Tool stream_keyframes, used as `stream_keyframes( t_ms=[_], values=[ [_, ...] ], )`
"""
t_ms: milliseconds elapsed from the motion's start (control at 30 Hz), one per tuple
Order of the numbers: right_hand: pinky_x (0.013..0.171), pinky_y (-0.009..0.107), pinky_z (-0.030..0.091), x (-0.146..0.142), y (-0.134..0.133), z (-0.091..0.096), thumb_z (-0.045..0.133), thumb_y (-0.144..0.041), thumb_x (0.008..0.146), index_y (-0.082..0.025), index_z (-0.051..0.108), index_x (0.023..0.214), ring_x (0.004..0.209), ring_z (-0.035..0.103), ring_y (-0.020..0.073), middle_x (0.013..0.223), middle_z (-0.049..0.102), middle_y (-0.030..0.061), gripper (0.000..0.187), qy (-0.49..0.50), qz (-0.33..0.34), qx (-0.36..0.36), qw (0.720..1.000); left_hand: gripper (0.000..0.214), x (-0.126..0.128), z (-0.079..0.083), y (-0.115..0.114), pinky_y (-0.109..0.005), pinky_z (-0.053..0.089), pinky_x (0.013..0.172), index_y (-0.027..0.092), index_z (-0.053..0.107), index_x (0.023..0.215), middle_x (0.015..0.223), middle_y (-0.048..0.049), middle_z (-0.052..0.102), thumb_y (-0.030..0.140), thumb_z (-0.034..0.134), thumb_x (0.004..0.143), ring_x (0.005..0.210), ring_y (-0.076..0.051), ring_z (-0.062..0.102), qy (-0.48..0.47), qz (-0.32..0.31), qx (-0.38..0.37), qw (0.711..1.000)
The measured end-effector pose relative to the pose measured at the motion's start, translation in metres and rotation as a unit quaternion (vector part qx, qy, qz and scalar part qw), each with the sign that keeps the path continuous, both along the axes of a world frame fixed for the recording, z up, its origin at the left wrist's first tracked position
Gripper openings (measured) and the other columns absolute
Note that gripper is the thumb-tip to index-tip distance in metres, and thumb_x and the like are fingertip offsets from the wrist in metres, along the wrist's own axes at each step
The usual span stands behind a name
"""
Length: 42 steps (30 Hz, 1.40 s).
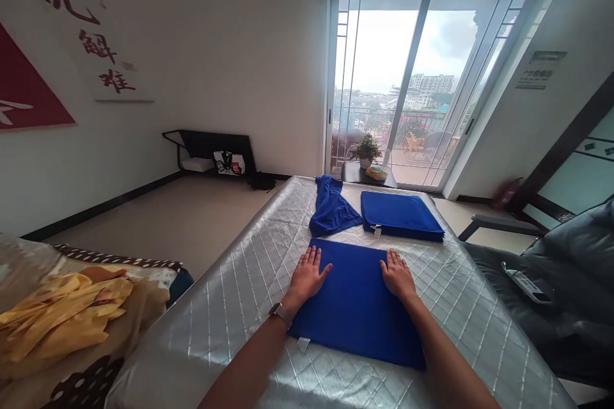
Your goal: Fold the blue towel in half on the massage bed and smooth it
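Note:
A blue cloth (355,307) lies spread flat as a rough rectangle on the silver quilted cover (230,326), a white tag at its near left edge. On the cloth's far left corner rests my left hand (308,273), palm down with fingers stretched out. My right hand (398,273) lies flat at the far right corner, fingers extended and thumb pointing inward. Beyond it sits a neat stack of folded blue cloths (401,214) with a white tag showing. Left of that stack is a crumpled blue cloth (332,208).
Yellow clothing (67,313) lies on a patterned surface at the left. A black armchair (570,287) with a remote-like device (527,284) stands close on the right. Behind the covered table, a small dark table (352,174) carries a potted plant (367,150) before sliding glass doors.

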State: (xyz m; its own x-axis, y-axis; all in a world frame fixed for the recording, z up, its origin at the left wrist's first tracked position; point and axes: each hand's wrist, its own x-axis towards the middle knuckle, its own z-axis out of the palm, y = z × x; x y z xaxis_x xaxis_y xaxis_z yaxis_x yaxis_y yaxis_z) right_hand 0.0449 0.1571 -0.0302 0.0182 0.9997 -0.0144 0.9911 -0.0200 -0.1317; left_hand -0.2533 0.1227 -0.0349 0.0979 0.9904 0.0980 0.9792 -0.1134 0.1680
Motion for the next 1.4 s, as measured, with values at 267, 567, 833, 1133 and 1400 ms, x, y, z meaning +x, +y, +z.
stream_keyframes(
  t_ms=[267, 567, 833, 1133, 1400],
  values=[
    [0.125, 0.037, 0.007, 0.0, -0.001, -0.007, 0.019, -0.04, 0.103, -0.005, 0.022, 0.159, 0.155, 0.012, 0.0192, 0.168, 0.019, 0.0107, 0.067, 0.011, -0.002, 0.017, 1.0, 0.085, 0.046, 0.014, 0.017, -0.046, 0.022, 0.124, 0.003, 0.042, 0.151, 0.158, -0.0217, 0.039, 0.065, 0.016, 0.101, 0.149, -0.033, 0.031, 0.031, -0.002, 0.037, 0.999],
    [0.124, 0.034, 0.011, 0.004, -0.006, -0.004, 0.022, -0.02, 0.099, -0.007, 0.027, 0.159, 0.154, 0.014, 0.0185, 0.167, 0.023, 0.0103, 0.062, -0.016, 0.022, 0.018, 0.999, 0.061, 0.185, 0.004, 0.048, -0.042, 0.029, 0.121, 0.018, 0.044, 0.151, 0.154, -0.0116, 0.049, 0.05, 0.018, 0.107, 0.146, -0.022, 0.039, -0.063, -0.217, 0.058, 0.972],
    [0.124, 0.035, 0.008, 0.002, 0.0, -0.009, 0.018, -0.038, 0.103, -0.006, 0.023, 0.159, 0.155, 0.013, 0.0182, 0.167, 0.021, 0.0092, 0.065, 0.016, -0.002, 0.026, 1.0, 0.072, 0.082, -0.007, 0.051, -0.046, 0.021, 0.125, 0.018, 0.037, 0.156, 0.162, -0.0093, 0.036, 0.06, 0.013, 0.103, 0.152, -0.025, 0.026, -0.027, -0.099, 0.024, 0.994],
    [0.124, 0.035, 0.009, 0.0, 0.0, -0.005, 0.019, -0.037, 0.103, -0.006, 0.024, 0.159, 0.154, 0.016, 0.0181, 0.167, 0.022, 0.0092, 0.064, -0.016, -0.006, 0.022, 1.0, 0.079, -0.005, -0.006, 0.058, -0.048, 0.023, 0.123, 0.011, 0.031, 0.158, 0.164, -0.0151, 0.028, 0.064, 0.012, 0.101, 0.153, -0.029, 0.022, -0.011, 0.019, 0.005, 1.0],
    [0.124, 0.038, 0.008, -0.003, -0.025, 0.003, 0.018, -0.036, 0.102, -0.004, 0.026, 0.158, 0.154, 0.015, 0.021, 0.166, 0.023, 0.012, 0.065, -0.031, 0.005, 0.033, 0.999, 0.081, 0.001, -0.003, 0.055, -0.047, 0.021, 0.123, 0.009, 0.03, 0.158, 0.165, -0.0164, 0.026, 0.064, 0.014, 0.101, 0.153, -0.03, 0.021, -0.009, 0.014, 0.004, 1.0]
  ],
)
